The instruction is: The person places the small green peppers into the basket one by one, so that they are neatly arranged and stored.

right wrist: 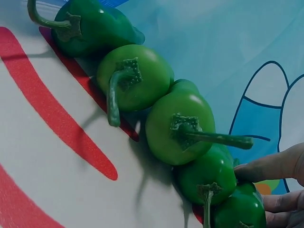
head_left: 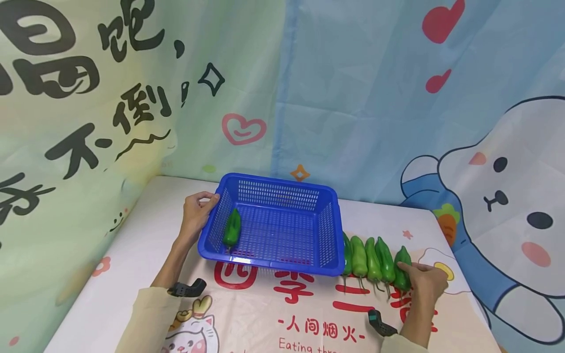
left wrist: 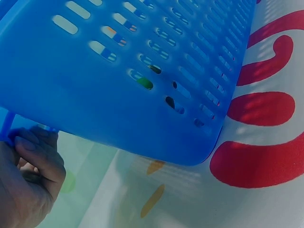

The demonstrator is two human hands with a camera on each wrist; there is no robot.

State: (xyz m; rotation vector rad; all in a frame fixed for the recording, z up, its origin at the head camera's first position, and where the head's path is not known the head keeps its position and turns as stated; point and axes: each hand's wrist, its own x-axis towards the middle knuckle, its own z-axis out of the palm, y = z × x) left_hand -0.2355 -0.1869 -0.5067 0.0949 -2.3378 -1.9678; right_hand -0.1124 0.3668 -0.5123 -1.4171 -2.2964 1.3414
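Note:
A blue plastic basket stands on the table with one green pepper lying in its left side. My left hand grips the basket's left rim; in the left wrist view its fingers curl at the rim. Right of the basket, several green peppers lie side by side in a row, stems toward me. At the row's right end my right hand pinches the last pepper, set slightly apart. The right wrist view shows the thumb on one side of that pepper and fingers on the other.
A printed cloth with red characters covers the white table. Behind it hangs a fabric backdrop with a cartoon bear. The basket's right wall partly hides the nearest pepper of the row.

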